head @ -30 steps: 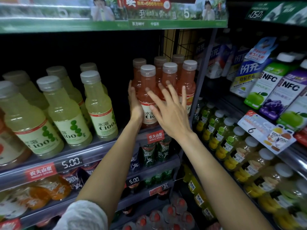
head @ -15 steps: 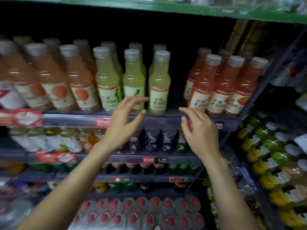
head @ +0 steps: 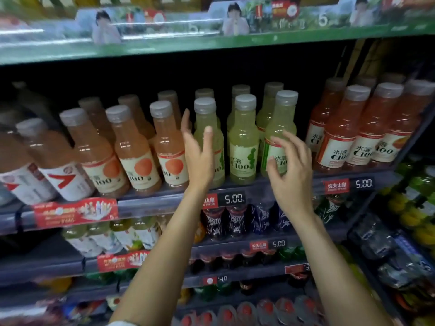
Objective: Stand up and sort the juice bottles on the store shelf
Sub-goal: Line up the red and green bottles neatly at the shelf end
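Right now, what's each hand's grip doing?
Left hand: open, fingers straight, in front of the left green bottle.
Right hand: open, loosely curled, holding nothing.

At frame centre, both open hands, left hand (head: 199,156) and right hand (head: 290,169), flank the pale green juice bottles (head: 243,140) on the shelf (head: 150,204).

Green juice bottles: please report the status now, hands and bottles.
Left hand open, at the leftmost green bottle. Right hand open, fingers loosely curled in front of the rightmost green bottle. Neither gripped yet. Green bottles upright. Nothing in the way.
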`<state>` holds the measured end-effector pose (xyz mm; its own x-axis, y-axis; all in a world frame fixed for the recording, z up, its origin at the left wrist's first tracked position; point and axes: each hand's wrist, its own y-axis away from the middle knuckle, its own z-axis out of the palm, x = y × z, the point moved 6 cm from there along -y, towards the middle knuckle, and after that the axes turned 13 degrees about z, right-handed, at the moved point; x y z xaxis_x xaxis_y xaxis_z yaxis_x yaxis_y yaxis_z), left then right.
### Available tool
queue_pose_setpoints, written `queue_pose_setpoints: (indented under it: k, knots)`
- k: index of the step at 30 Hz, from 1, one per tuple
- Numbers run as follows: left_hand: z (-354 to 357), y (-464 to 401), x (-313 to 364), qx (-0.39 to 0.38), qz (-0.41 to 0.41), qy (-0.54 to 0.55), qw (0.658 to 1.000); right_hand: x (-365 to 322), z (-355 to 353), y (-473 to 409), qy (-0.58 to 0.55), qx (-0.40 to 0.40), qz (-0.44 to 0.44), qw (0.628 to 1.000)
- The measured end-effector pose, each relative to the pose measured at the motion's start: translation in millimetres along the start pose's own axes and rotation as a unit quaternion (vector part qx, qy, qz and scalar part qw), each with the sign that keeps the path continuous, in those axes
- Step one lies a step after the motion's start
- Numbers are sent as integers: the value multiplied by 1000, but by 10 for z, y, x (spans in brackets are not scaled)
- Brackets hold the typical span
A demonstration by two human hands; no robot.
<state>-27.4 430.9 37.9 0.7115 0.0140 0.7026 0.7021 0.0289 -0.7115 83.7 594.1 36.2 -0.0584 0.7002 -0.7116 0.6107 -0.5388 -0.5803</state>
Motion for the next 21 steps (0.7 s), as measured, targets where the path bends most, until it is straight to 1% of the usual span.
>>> queue_pose_setpoints:
  k: [2,4,6,9,15,19,21]
  knots:
    - [-6,-68,-128,5,-56,58,997,-78,46,-66,-5,29,7,1000]
    - [-19,-104,-279,5,-87,95,992,-85,68,-129,-6,65,30,997]
    - [-14,-90,-351,-6,-75,97,992,-25,59,-182,-8,77,61,995]
    - [-10,-53,-399,-10,-54,81,995,69,107,-203,9,66,88,994]
    - [44,30,-478,-8,-59,67,996,110,179,-189,3,59,100,993]
    - [94,80,-487,17,-38,0,999,192,233,-201,-17,38,122,992]
    - [90,84,-522,15,-28,-7,999,208,231,-212,-19,33,116,993]
